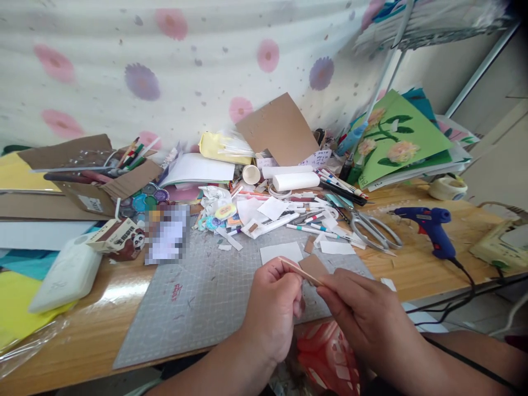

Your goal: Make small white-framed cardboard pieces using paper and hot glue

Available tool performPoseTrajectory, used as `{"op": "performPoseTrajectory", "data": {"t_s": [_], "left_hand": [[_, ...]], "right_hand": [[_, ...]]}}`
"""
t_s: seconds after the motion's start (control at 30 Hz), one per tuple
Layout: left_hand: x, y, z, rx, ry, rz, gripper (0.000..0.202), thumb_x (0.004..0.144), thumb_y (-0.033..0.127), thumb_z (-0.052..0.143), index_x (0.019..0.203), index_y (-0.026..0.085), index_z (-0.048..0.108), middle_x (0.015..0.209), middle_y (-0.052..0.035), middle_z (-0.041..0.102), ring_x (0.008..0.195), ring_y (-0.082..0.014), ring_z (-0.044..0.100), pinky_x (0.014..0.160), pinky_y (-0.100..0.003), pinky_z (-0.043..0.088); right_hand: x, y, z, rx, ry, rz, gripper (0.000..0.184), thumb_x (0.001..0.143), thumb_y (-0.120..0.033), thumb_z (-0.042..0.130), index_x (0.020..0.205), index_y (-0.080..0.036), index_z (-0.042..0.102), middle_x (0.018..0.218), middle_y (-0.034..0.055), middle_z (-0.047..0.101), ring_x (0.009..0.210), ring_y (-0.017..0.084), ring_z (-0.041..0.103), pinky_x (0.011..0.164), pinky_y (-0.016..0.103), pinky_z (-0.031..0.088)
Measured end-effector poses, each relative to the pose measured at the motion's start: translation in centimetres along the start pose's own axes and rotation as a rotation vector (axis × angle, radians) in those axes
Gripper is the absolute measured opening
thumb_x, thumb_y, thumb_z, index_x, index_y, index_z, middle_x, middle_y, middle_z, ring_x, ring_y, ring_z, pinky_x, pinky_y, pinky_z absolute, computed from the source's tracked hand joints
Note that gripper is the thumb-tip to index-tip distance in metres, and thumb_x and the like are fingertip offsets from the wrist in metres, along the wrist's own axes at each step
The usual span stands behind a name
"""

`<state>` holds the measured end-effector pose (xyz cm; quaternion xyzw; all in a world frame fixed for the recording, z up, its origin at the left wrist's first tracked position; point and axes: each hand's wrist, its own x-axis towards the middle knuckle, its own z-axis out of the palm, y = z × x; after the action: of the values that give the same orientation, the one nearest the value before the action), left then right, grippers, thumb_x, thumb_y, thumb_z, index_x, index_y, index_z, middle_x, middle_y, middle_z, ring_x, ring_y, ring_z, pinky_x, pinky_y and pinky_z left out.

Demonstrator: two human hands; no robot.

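Note:
Over the front of the grey cutting mat point(198, 302), both hands are closed on one thin tan strip point(302, 272), seen edge-on. It looks like cardboard or wood; I cannot tell which. My left hand point(272, 302) grips its left end in curled fingers. Thumb and fingers of my right hand point(363, 302) pinch the right end. Just behind the strip lies a brown cardboard piece point(314, 265). White paper pieces point(281, 252) rest on the mat beyond my hands. My fingers hide part of the strip.
At right lie silver scissors point(373, 228) and a blue glue gun point(429, 223) with its cable. Markers and scraps crowd the back, below a brown board point(280, 129). A drink carton point(119, 239) and a white container point(68, 275) stand left. A red plastic bag point(330, 357) hangs below the edge.

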<state>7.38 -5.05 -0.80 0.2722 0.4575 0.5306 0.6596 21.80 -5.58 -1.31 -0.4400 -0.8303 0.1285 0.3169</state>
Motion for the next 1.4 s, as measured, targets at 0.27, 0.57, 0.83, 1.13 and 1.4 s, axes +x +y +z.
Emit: {"op": "performPoseTrajectory", "data": {"t_s": [0.27, 0.57, 0.83, 1.13, 1.4], "left_hand": [[0.2, 1.3, -0.9, 0.103, 0.007, 0.084, 0.007, 0.06, 0.02, 0.061, 0.059, 0.017, 0.055, 0.038, 0.0086, 0.041, 0.035, -0.0056, 0.035, 0.04, -0.02, 0.027], [0.5, 1.9, -2.0, 0.196, 0.062, 0.211, 0.011, 0.063, 0.025, 0.066, 0.067, 0.016, 0.06, 0.047, 0.006, 0.05, 0.04, -0.0067, 0.041, 0.042, -0.02, 0.032], [-0.3, 1.9, -2.9, 0.621, 0.067, 0.41, 0.008, 0.071, 0.017, 0.056, 0.062, 0.018, 0.056, 0.048, 0.0067, 0.045, 0.043, -0.0075, 0.038, 0.042, -0.019, 0.029], [-0.7, 2.1, -3.5, 1.055, 0.113, 0.701, 0.015, 0.071, 0.009, 0.048, 0.061, 0.018, 0.056, 0.049, 0.0059, 0.044, 0.043, -0.0076, 0.038, 0.044, -0.02, 0.03], [0.0, 3.0, -3.8, 0.692, 0.012, 0.33, 0.009, 0.073, 0.018, 0.051, 0.07, 0.017, 0.059, 0.053, 0.0029, 0.056, 0.046, -0.0117, 0.052, 0.047, -0.023, 0.04]], "right_hand": [[0.6, -0.3, -0.6, 0.291, -0.09, 0.288, 0.037, 0.092, -0.039, 0.042, 0.07, -0.018, 0.063, 0.062, 0.0001, 0.059, 0.059, 0.014, 0.053, 0.054, 0.022, 0.04], [0.3, 0.2, -0.8, 0.224, -0.132, 0.268, 0.037, 0.092, -0.038, 0.041, 0.068, -0.019, 0.061, 0.065, 0.0012, 0.064, 0.061, 0.015, 0.057, 0.055, 0.024, 0.042], [-0.1, -0.5, -1.8, 0.045, -0.121, 0.05, 0.023, 0.094, -0.023, 0.043, 0.083, -0.019, 0.062, 0.067, -0.0001, 0.06, 0.06, 0.013, 0.057, 0.056, 0.024, 0.04], [-0.4, 0.4, -1.8, -0.049, -0.121, -0.126, 0.019, 0.094, -0.022, 0.043, 0.084, -0.019, 0.059, 0.064, -0.0009, 0.055, 0.057, 0.012, 0.055, 0.053, 0.024, 0.038], [-0.7, 0.8, -2.0, -0.175, -0.013, -0.229, 0.017, 0.094, -0.019, 0.044, 0.096, -0.017, 0.06, 0.067, 0.001, 0.058, 0.057, 0.013, 0.056, 0.052, 0.025, 0.038]]}}
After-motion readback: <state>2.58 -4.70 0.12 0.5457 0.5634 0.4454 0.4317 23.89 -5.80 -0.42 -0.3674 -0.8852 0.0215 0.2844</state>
